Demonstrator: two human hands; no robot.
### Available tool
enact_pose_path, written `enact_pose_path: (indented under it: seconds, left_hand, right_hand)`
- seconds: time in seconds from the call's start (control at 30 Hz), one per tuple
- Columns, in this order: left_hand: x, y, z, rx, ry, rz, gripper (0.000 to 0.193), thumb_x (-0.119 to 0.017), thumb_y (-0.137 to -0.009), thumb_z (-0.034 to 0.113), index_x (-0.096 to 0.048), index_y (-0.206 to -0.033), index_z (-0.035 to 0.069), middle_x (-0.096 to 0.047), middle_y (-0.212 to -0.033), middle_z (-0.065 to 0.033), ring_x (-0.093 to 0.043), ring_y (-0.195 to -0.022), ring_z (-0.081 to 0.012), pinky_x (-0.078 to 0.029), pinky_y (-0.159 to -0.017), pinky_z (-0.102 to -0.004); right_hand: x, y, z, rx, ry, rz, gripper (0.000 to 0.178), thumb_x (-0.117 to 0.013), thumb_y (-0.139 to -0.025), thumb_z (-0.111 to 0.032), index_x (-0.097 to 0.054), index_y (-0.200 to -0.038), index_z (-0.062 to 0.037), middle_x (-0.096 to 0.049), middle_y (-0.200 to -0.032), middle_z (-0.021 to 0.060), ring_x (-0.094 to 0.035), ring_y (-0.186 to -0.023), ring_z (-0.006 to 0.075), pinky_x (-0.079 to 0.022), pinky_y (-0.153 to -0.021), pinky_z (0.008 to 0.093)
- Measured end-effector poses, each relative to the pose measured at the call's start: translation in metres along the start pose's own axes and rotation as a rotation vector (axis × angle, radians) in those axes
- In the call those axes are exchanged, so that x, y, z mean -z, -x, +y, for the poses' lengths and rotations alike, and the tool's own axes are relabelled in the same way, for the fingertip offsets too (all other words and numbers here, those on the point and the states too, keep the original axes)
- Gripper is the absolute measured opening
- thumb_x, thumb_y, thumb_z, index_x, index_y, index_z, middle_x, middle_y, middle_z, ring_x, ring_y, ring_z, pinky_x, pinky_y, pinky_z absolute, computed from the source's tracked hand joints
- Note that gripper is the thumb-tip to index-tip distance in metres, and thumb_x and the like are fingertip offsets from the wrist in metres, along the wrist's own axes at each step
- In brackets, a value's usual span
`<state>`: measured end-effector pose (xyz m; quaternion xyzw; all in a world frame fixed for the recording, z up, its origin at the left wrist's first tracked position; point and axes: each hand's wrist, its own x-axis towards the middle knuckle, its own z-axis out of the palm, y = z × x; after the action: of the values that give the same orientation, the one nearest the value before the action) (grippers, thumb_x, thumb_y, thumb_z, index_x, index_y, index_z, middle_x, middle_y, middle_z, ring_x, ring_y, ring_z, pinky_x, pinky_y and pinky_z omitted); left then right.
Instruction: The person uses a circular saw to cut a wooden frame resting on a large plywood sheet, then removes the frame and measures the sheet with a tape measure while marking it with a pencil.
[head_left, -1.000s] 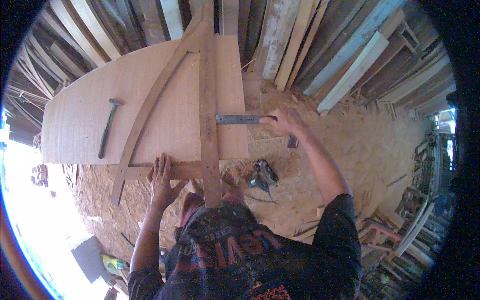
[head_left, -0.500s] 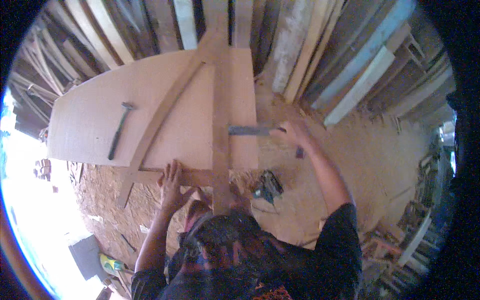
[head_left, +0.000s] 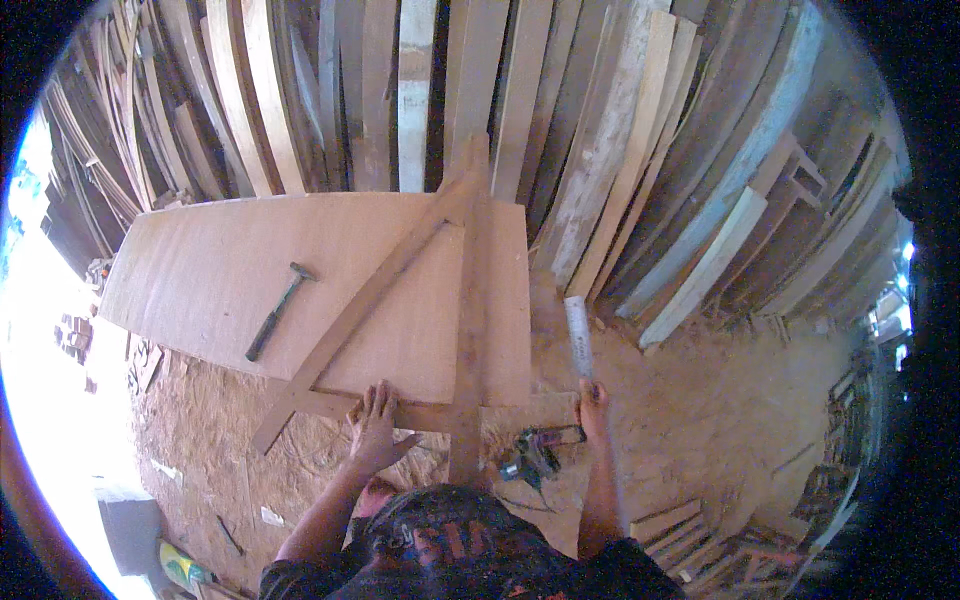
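A large triangular frame of wooden strips lies over a pale brown sheet of board. My left hand rests on its near crosspiece, fingers spread and lying flat. Off the board's right edge, my right hand is closed around the near end of a long, flat grey blade-like tool, which points away from me; its exact kind I cannot make out. Left of the diagonal strip, a hammer with a dark handle lies on the board.
A power tool with a cord lies on the dusty floor between my arms. Many planks lean along the far side. Offcuts are piled at the lower right; a grey block stands at the lower left.
My right hand has come nearer to me, and its tool has swung from pointing left across the board to pointing away. My left hand stays on the crosspiece. The view has shifted.
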<state>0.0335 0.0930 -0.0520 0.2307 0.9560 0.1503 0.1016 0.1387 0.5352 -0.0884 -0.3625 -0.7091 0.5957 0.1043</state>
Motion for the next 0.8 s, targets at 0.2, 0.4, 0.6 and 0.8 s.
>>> enact_pose_path:
  seconds: [0.2,0.4,0.6,0.8]
  left_hand:
    - [0.008,0.001,-0.015,-0.124,0.244,-0.075,0.091,-0.073,-0.087,0.059,-0.040,-0.157,0.010,-0.034,-0.163,-0.0247,-0.025,-0.153,-0.0451,-0.026,-0.121,-0.0583]
    - [0.003,0.052,-0.018,-0.253,1.034,-0.381,0.061,-0.074,-0.096,0.034,-0.053,-0.146,0.007,-0.062,-0.140,-0.0174,-0.057,-0.131,-0.0293,-0.046,-0.109,-0.0431]
    - [-0.018,0.099,-0.077,-0.355,0.866,-0.459,0.043,-0.064,-0.099,0.043,-0.067,-0.120,0.005,-0.074,-0.112,-0.0211,-0.071,-0.103,-0.0339,-0.052,-0.088,-0.0472]
    - [-0.010,0.174,-0.162,0.040,0.718,-0.184,0.040,-0.066,-0.095,0.043,-0.068,-0.117,0.009,-0.073,-0.107,-0.0214,-0.071,-0.097,-0.0436,-0.054,-0.085,-0.0510]
  right_hand:
    - [-0.052,0.086,-0.057,-0.010,-0.319,0.093,0.029,-0.062,-0.104,-0.043,-0.055,-0.096,-0.0152,-0.053,-0.061,-0.0028,-0.051,-0.047,0.0085,-0.038,-0.041,0.0259]
    - [-0.165,0.180,-0.097,0.041,-0.223,-0.232,0.029,-0.064,-0.103,-0.038,-0.058,-0.097,-0.0109,-0.057,-0.064,-0.0009,-0.054,-0.051,0.0111,-0.044,-0.048,0.0280]
    - [-0.289,0.249,-0.112,0.124,0.029,-0.683,0.027,-0.061,-0.104,-0.032,-0.063,-0.103,-0.0045,-0.064,-0.076,0.0031,-0.062,-0.065,0.0123,-0.050,-0.061,0.0290]
    - [-0.390,0.266,-0.083,0.678,0.269,-0.813,0.028,-0.066,-0.102,-0.025,-0.063,-0.119,-0.0023,-0.070,-0.089,0.0071,-0.068,-0.078,0.0144,-0.055,-0.074,0.0313]
